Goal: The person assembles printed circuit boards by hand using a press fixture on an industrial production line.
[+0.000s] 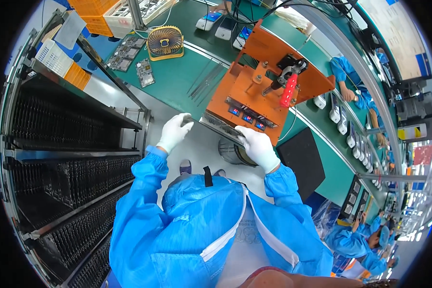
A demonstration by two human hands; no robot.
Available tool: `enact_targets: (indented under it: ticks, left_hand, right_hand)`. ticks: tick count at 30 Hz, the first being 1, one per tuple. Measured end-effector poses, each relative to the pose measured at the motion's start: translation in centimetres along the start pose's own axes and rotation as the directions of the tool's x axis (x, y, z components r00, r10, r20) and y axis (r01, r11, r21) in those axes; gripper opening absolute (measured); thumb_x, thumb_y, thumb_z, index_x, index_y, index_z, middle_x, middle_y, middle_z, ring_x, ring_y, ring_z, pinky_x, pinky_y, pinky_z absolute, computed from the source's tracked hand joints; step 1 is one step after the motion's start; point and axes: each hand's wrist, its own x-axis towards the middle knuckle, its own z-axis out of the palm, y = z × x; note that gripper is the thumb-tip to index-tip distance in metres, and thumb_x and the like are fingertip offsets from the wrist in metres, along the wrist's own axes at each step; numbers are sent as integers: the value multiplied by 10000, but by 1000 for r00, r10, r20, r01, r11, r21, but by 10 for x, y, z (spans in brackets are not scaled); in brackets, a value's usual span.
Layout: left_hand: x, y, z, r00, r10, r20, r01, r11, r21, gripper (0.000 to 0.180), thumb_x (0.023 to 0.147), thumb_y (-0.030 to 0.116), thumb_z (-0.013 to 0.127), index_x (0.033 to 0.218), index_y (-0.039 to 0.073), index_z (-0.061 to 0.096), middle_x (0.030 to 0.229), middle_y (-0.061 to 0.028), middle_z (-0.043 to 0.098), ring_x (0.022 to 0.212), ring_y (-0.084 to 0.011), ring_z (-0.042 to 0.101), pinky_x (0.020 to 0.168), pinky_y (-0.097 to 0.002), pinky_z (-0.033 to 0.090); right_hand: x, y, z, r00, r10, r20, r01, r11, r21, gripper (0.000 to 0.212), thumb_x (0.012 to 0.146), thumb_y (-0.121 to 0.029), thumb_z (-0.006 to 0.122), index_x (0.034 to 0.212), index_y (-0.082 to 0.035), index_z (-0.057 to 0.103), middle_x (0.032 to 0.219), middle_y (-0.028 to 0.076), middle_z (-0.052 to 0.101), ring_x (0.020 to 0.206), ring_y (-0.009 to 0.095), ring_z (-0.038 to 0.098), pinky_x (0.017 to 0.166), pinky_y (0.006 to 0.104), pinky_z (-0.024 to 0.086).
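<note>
My right hand, in a white glove, grips the right end of a thin grey panel that looks like a circuit board panel. The panel is tilted along the near edge of an orange test fixture; I cannot tell whether they touch. My left hand, also gloved, is off the panel's left end, its thumb and fingers apart with nothing between them. On the fixture stands a toggle clamp with a red handle. Small lit displays line its front.
A black rack with rows of slots rises at my left. Circuit boards, a yellow fan and thin metal rods lie on the green bench. A black mat is right of the fixture. Other people work across the bench and at the right.
</note>
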Motion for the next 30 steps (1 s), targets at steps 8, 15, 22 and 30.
enact_targets:
  ticks: [8,15,22,30]
  left_hand:
    - [40,-18,39,993,17,120,-53,950,306,306,990,276,740,1285,200,762,1141,-93,730,1070,-337,728,946,-462,574]
    - [59,-41,45,985,47,166,-121,870,478,159,962,243,727,1093,188,799,1069,-86,711,1061,-365,714,921,-519,557]
    - [67,-52,41,939,244,243,-334,816,472,235,959,135,622,1085,230,796,1076,-68,708,1091,-323,699,910,-498,540]
    - [75,-49,21,891,326,317,-430,831,353,121,908,158,738,996,176,819,983,-76,750,979,-329,739,853,-455,588]
  right_hand:
    - [13,18,27,996,-2,86,3,1000,-14,328,1025,-153,658,1347,-103,697,1092,195,766,968,408,745,834,490,603]
    - [17,6,40,978,100,181,-89,994,-68,375,1009,-100,619,1380,-104,673,1145,199,761,998,411,742,842,508,595]
    - [-45,-40,109,991,-29,132,53,981,-188,683,926,-32,602,1597,-73,483,1559,211,543,1412,395,545,1167,484,462]
    - [-40,-44,57,995,-74,71,85,983,-162,663,856,-7,665,1512,-50,582,1520,229,595,1294,423,636,1057,479,545]
